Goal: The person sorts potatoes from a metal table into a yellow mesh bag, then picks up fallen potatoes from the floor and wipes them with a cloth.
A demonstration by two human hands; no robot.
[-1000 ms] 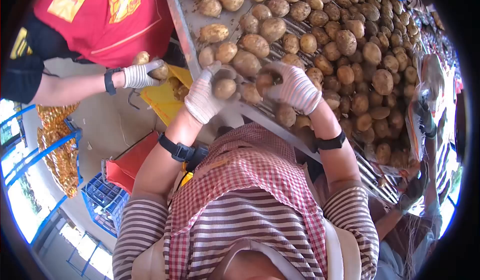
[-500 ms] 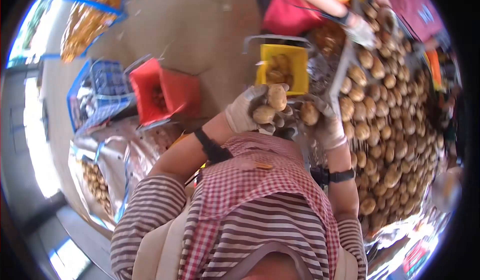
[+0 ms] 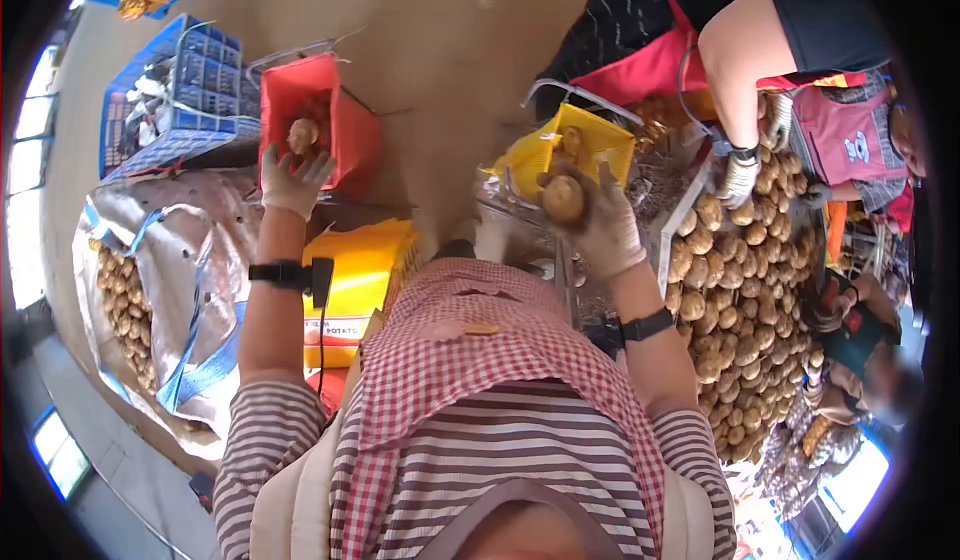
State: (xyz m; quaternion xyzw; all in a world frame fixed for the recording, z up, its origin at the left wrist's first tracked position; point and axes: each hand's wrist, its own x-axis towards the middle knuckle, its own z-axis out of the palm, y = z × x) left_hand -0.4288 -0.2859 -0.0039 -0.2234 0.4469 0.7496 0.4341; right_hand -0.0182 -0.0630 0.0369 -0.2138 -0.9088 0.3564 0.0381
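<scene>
Left hand (image 3: 292, 182): gloved, fingers spread, empty, just below a potato (image 3: 301, 135) in the red crate (image 3: 345, 125).
Right hand (image 3: 600, 222): gloved, clamped around a second potato (image 3: 563, 198), by the yellow crate (image 3: 590, 140).
Tabletop (image 3: 668, 228): potato-heaped, partly hidden by arms.
Co-worker's hand (image 3: 738, 178): contents unclear.

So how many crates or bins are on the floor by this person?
3: a blue crate at upper left, a red bin beyond the open left hand, and a yellow bin behind the right hand, which holds a potato. Others may be hidden.
</scene>
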